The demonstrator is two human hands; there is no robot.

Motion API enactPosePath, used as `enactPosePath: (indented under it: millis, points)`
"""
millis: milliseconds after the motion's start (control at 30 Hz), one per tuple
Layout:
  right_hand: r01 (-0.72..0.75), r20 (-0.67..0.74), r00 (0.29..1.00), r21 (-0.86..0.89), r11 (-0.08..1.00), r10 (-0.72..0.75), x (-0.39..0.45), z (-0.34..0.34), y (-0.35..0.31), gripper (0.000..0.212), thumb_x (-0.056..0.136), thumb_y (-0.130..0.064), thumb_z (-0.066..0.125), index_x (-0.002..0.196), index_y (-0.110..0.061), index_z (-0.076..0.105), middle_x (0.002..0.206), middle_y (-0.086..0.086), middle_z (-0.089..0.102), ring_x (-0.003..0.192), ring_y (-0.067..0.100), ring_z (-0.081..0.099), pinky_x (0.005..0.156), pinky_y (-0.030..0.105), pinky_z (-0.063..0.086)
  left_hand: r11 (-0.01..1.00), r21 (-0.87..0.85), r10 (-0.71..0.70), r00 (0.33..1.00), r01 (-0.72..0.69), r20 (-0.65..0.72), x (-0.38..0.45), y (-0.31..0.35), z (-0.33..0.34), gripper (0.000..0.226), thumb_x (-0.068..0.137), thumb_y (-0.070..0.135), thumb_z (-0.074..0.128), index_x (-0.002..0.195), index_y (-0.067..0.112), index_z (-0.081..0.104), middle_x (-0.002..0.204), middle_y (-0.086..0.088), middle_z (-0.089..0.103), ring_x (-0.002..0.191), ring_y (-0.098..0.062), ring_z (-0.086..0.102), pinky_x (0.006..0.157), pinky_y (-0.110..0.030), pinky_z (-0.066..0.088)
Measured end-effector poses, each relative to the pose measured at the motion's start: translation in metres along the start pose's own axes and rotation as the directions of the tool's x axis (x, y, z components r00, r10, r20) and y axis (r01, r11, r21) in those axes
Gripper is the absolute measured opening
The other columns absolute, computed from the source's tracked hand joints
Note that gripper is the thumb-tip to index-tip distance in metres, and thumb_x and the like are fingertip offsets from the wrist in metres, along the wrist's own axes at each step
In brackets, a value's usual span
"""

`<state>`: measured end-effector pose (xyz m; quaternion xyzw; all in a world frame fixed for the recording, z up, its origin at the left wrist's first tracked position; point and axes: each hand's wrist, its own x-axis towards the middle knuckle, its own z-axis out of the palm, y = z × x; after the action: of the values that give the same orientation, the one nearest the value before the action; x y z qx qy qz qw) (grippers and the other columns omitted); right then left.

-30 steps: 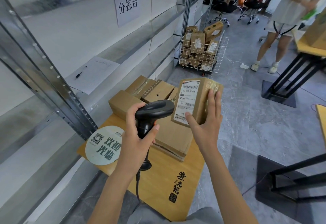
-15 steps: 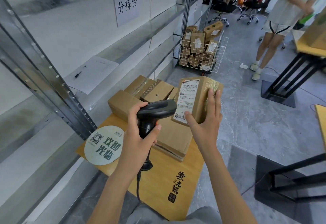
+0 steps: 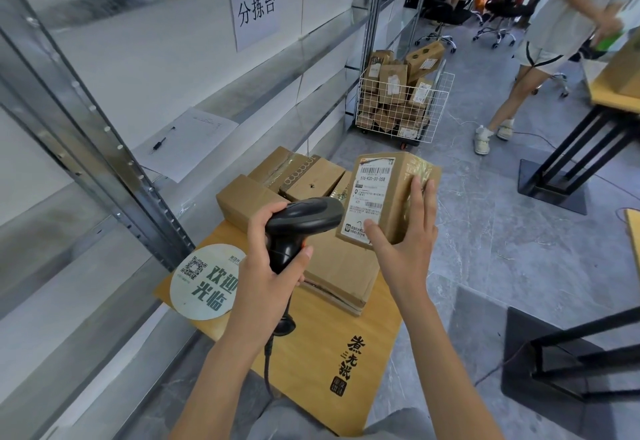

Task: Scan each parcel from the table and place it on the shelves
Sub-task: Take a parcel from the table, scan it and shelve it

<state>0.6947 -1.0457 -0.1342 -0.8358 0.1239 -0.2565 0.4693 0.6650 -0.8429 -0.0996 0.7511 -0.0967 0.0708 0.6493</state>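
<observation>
My right hand (image 3: 407, 239) holds a brown cardboard parcel (image 3: 398, 204) upright above the table, thumb on its white barcode label, fingers round its right side. My left hand (image 3: 266, 266) grips a black barcode scanner (image 3: 301, 223) by the handle, its head aimed at the label from the left, nearly touching it. Several more brown parcels (image 3: 294, 180) lie on the small wooden table (image 3: 322, 363) below. Metal shelves (image 3: 114, 69) run along the left.
A round white sticker (image 3: 204, 282) lies on the table's left corner. A sheet with a pen (image 3: 187, 142) sits on a shelf. A wire cart of parcels (image 3: 398, 100) stands ahead. A person (image 3: 540, 52) walks at the right near black-legged tables (image 3: 571, 162).
My hands, the scanner and the parcel have stayed almost still. The person at the right has stepped along beside the far table.
</observation>
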Motion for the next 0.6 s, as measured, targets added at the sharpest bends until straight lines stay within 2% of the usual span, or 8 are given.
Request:
enactPosePath:
  millis: [100,200,267,367,467,567,600]
  points:
    - [-0.023,0.039,0.999,0.029,0.999,0.022,-0.004,0.002,-0.005,0.096,0.083,-0.039,0.073,0.158,-0.045,0.014,0.168,-0.020,0.002,0.130,-0.011,0.017,0.104,0.011,0.006,0.999,0.030,-0.018,0.999,0.019,-0.036,-0.003,-0.001,-0.007,0.065,0.092,0.014,0.072,0.128,0.058,0.042,0.110,0.020,0.063,0.074,-0.016,0.069,0.066,-0.017,0.055]
    - [-0.050,0.104,0.994,0.057,0.997,0.044,-0.008,0.007,-0.012,0.096,0.082,-0.040,0.073,0.155,-0.051,0.012,0.167,-0.022,0.002,0.143,-0.012,0.008,0.122,0.039,0.013,0.996,0.073,-0.041,0.994,0.049,-0.105,-0.007,-0.003,-0.020,0.063,0.092,0.014,0.073,0.128,0.057,0.043,0.105,0.016,0.064,0.066,-0.017,0.068,0.067,-0.023,0.056]
    - [-0.076,0.179,0.982,0.103,0.992,0.057,-0.011,0.014,-0.017,0.098,0.085,-0.032,0.078,0.154,-0.054,0.012,0.166,-0.026,0.002,0.143,-0.014,0.006,0.122,0.045,0.017,0.991,0.100,-0.067,0.984,0.084,-0.165,-0.011,-0.005,-0.032,0.063,0.091,0.015,0.073,0.128,0.056,0.043,0.104,0.011,0.064,0.066,-0.017,0.067,0.066,-0.023,0.056]
    - [-0.084,0.283,0.958,0.153,0.985,0.038,-0.019,0.028,-0.022,0.099,0.086,-0.028,0.079,0.157,-0.049,0.014,0.165,-0.028,0.003,0.138,-0.025,0.000,0.119,0.037,0.015,0.986,0.112,-0.092,0.967,0.121,-0.238,-0.015,-0.009,-0.054,0.065,0.092,0.013,0.073,0.123,0.061,0.043,0.105,0.017,0.063,0.070,-0.017,0.068,0.066,-0.023,0.057]
    - [-0.097,0.372,0.928,0.196,0.976,0.017,-0.030,0.046,-0.033,0.098,0.086,-0.027,0.079,0.158,-0.045,0.016,0.166,-0.026,0.005,0.135,-0.029,-0.001,0.115,0.027,0.013,0.980,0.132,-0.103,0.948,0.148,-0.301,-0.021,-0.013,-0.080,0.065,0.092,0.013,0.072,0.120,0.064,0.043,0.109,0.020,0.062,0.080,-0.018,0.068,0.069,-0.031,0.060]
    - [-0.088,0.446,0.894,0.250,0.964,-0.034,-0.045,0.065,-0.054,0.097,0.080,-0.039,0.079,0.154,-0.049,0.018,0.165,-0.025,0.007,0.136,-0.030,0.003,0.110,0.010,0.012,0.974,0.153,-0.097,0.917,0.168,-0.388,-0.032,-0.014,-0.112,0.066,0.092,0.011,0.072,0.121,0.063,0.042,0.109,0.017,0.065,0.082,-0.015,0.066,0.078,-0.043,0.060]
    - [-0.097,0.477,0.878,0.269,0.958,-0.045,-0.050,0.073,-0.063,0.095,0.076,-0.042,0.075,0.152,-0.051,0.018,0.164,-0.025,0.008,0.139,-0.026,0.005,0.111,0.009,0.013,0.972,0.161,-0.091,0.905,0.172,-0.417,-0.038,-0.013,-0.124,0.066,0.093,0.011,0.072,0.122,0.062,0.042,0.109,0.014,0.066,0.081,-0.011,0.067,0.077,-0.043,0.060]
